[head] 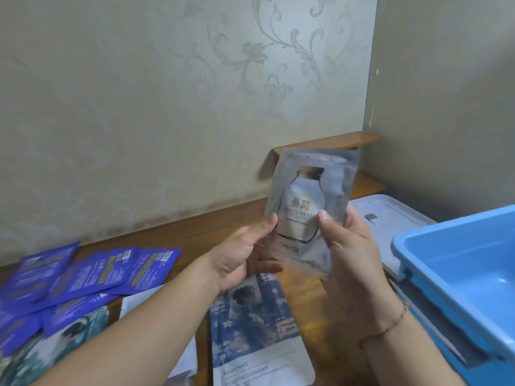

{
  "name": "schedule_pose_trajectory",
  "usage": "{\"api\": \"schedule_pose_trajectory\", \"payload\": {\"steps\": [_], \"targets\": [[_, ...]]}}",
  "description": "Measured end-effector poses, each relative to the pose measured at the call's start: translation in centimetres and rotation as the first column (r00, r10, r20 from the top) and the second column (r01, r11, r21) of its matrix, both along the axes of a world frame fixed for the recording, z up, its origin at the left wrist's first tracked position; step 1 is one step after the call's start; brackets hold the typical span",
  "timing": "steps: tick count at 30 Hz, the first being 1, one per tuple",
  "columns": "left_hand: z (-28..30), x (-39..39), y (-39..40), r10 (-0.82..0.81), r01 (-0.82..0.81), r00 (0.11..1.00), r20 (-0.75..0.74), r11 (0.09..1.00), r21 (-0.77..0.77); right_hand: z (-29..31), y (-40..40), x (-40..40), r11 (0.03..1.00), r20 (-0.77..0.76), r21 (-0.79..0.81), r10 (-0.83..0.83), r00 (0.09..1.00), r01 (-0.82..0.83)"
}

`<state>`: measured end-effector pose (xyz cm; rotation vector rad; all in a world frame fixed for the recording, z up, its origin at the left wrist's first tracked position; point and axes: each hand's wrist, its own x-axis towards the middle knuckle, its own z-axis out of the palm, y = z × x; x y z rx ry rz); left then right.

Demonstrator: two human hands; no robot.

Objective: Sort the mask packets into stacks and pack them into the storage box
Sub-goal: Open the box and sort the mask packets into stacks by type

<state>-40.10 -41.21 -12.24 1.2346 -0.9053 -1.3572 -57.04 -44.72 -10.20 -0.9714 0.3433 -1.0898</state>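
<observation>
Above a wooden table [195, 232] beside an open blue storage box [457, 277], two outstretched forearms lift a silver Bird's Nest mask packet [309, 210] upright, left hand [245, 260] and right hand [351, 246] each pinching its lower edges.

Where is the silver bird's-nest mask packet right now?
Centre of the head view, the silver packet is held upright by both hands, left of the blue storage box.

A single head-worn wide-angle camera looks forward and down across a wooden table [223, 224] toward a papered wall [167, 107] at 12 o'clock, close enough that both forearms fill the lower frame. A blue box [459, 274] sits at 3 o'clock, purple packets [83, 274] at 9 o'clock.
</observation>
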Motion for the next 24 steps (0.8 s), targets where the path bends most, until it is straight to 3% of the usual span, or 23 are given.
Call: {"api": "schedule_pose_trajectory", "payload": {"steps": [3, 6, 9, 11, 15, 17, 20, 24], "targets": [[1.2, 0.9, 3.3, -0.005, 0.006, 1.0, 0.02, 0.999, -0.052, -0.3, 1.2, 0.8, 0.979, 0.03, 0.136, 0.148, 0.989, -0.151], [2.4, 1.7, 6.4, 0.052, -0.05, 0.992, 0.116, 0.999, -0.021, -0.6, 1.9, 1.7, 0.978, 0.018, 0.084, 0.188, 0.982, -0.189], [4.2, 1.6, 10.6, 0.09, -0.092, 0.938, 0.334, 0.996, -0.01, 0.2, 2.5, 2.1, 0.993, -0.147, -0.115, -0.046, 0.988, 0.029], [4.7, 1.3, 14.4, 0.125, -0.12, 0.908, 0.399, 0.992, -0.038, 1.2, 3.5, 2.7, 0.968, -0.303, -0.214, -0.196, 0.933, 0.134], [3.8, -0.3, 24.2, 0.305, -0.273, 0.85, 0.43, 0.952, -0.134, 2.2, 8.7, 3.4, 0.97, -0.453, -0.205, 0.021, 0.891, -0.128], [2.7, -1.5, 28.9, 0.374, -0.33, 0.822, 0.429, 0.928, -0.175, 1.8, 12.1, 3.4, 0.942, -0.539, -0.261, 0.042, 0.842, -0.214], [0.4, -3.3, 34.2, 0.369, -0.377, 0.804, 0.466, 0.923, -0.081, 0.0, 15.7, 3.6, 0.904, -0.63, -0.264, 0.102, 0.769, -0.336], [-2.8, -5.3, 37.0, 0.394, -0.438, 0.752, 0.529, 0.898, -0.046, -2.3, 17.7, 3.7, 0.82, -0.767, -0.395, -0.047, 0.64, -0.413]]}}
